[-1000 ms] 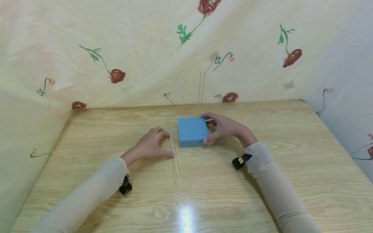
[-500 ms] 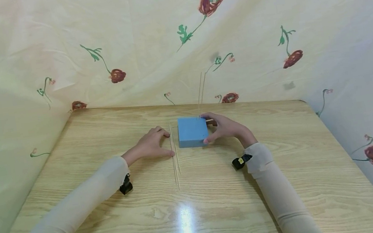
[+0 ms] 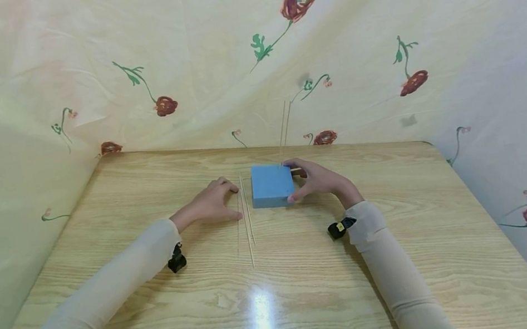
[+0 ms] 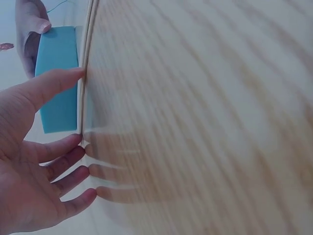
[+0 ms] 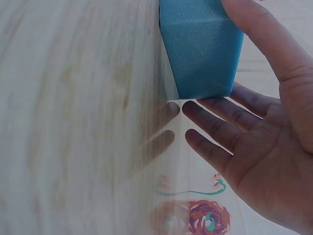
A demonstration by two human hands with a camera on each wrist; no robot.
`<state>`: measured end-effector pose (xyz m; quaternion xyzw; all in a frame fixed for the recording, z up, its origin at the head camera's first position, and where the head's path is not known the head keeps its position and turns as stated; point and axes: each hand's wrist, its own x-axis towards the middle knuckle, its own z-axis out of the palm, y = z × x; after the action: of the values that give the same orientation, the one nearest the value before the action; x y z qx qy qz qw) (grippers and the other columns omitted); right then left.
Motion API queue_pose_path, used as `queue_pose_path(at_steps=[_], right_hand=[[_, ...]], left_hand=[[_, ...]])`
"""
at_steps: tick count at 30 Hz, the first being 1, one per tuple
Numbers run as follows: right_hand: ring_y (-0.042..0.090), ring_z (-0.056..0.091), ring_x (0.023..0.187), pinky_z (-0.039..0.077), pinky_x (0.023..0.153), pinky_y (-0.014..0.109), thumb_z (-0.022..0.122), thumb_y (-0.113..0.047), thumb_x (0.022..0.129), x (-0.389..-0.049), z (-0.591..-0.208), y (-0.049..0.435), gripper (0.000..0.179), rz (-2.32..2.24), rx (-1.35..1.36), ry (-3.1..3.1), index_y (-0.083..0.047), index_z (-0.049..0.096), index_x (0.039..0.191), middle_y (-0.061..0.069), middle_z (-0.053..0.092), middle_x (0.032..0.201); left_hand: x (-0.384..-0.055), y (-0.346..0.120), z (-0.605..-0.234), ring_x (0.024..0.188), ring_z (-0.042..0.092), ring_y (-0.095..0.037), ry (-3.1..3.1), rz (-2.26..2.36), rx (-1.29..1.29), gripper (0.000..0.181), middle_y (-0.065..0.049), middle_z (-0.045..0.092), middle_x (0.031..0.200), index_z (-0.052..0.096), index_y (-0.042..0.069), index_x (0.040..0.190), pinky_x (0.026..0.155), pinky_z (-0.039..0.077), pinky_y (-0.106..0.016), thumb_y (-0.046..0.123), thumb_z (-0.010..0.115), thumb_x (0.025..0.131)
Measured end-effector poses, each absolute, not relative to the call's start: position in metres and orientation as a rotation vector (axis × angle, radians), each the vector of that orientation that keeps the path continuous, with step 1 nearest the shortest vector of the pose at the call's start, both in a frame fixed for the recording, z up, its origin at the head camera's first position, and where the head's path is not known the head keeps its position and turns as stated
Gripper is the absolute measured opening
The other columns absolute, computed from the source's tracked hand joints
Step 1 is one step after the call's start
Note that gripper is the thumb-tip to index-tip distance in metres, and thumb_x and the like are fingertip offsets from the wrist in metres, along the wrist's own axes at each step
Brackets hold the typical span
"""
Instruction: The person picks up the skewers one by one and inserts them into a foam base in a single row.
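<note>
A square blue foam block (image 3: 271,181) lies flat on the table, and my right hand (image 3: 321,177) grips it from the right, thumb at the near side and a finger at the far corner. Two thin sticks (image 3: 284,123) rise from its back right corner. Left of the block lie several thin wooden sticks (image 3: 249,228), roughly parallel. My left hand (image 3: 209,202) rests beside them with thumb and fingers spread apart; in the left wrist view, the tips of the thumb (image 4: 73,74) and index finger touch a stick at two places along its length, without pinching it.
The wood-grain table (image 3: 189,321) spreads around the hands. A flowered cloth (image 3: 208,60) hangs behind it and along both sides. Each wrist carries a small black camera, one on the left (image 3: 176,260), one on the right (image 3: 338,229).
My left hand has shifted slightly left, and one stick has slid left with its fingertips, apart from the others at its near end. My right hand and the block have stayed still.
</note>
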<state>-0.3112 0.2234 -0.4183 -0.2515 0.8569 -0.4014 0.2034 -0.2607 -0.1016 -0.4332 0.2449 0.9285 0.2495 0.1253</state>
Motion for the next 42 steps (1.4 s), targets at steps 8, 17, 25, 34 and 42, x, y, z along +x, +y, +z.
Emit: queue_pose_path(at_steps=[8, 17, 25, 34, 42], right_hand=[[0.042, 0.035, 0.149, 0.033, 0.122, 0.057, 0.091, -0.018, 0.078, -0.313, -0.418, 0.222, 0.103, -1.128, -0.695, 2.386, -0.006, 0.029, 0.159, 0.018, 0.033, 0.162], [0.043, 0.034, 0.149, 0.032, 0.123, 0.058, 0.09, -0.018, 0.078, -0.313, -0.421, 0.224, 0.101, -1.128, -0.7, 2.384, -0.007, 0.03, 0.159, 0.018, 0.032, 0.163], [0.043, 0.035, 0.149, 0.032, 0.123, 0.057, 0.09, -0.017, 0.078, -0.313, -0.421, 0.224, 0.1, -1.13, -0.698, 2.386, -0.007, 0.031, 0.158, 0.018, 0.033, 0.162], [0.043, 0.035, 0.149, 0.032, 0.122, 0.058, 0.09, -0.017, 0.078, -0.312, -0.42, 0.224, 0.1, -1.134, -0.698, 2.384, -0.007, 0.031, 0.158, 0.018, 0.034, 0.162], [0.043, 0.033, 0.15, 0.031, 0.123, 0.058, 0.09, -0.017, 0.078, -0.313, -0.419, 0.223, 0.1, -1.14, -0.69, 2.375, -0.007, 0.031, 0.158, 0.018, 0.032, 0.163]], left_hand=[[-0.266, -0.114, -0.427, 0.133, 0.047, -0.041, 2.662, 0.772, 0.755, 0.061, -0.022, 0.052, 0.139, 0.059, -0.002, 0.137, 0.115, 0.041, -0.054, 0.025, 0.082, 0.087], [-0.271, -0.126, -0.424, 0.099, 0.059, -0.025, 2.582, 0.911, 0.643, 0.05, -0.014, 0.062, 0.108, 0.065, -0.006, 0.126, 0.092, 0.052, -0.038, 0.01, 0.083, 0.082], [-0.277, -0.129, -0.421, 0.082, 0.067, -0.018, 2.583, 0.97, 0.579, 0.03, -0.015, 0.072, 0.093, 0.072, -0.005, 0.109, 0.07, 0.057, -0.024, -0.002, 0.077, 0.08], [-0.286, -0.138, -0.422, 0.077, 0.064, -0.015, 2.573, 0.986, 0.508, 0.024, -0.012, 0.072, 0.09, 0.075, -0.002, 0.104, 0.065, 0.055, -0.021, -0.003, 0.075, 0.08], [-0.291, -0.146, -0.421, 0.069, 0.066, -0.012, 2.498, 1.047, 0.477, 0.022, -0.01, 0.072, 0.086, 0.074, -0.004, 0.103, 0.066, 0.061, -0.025, -0.003, 0.073, 0.082]])
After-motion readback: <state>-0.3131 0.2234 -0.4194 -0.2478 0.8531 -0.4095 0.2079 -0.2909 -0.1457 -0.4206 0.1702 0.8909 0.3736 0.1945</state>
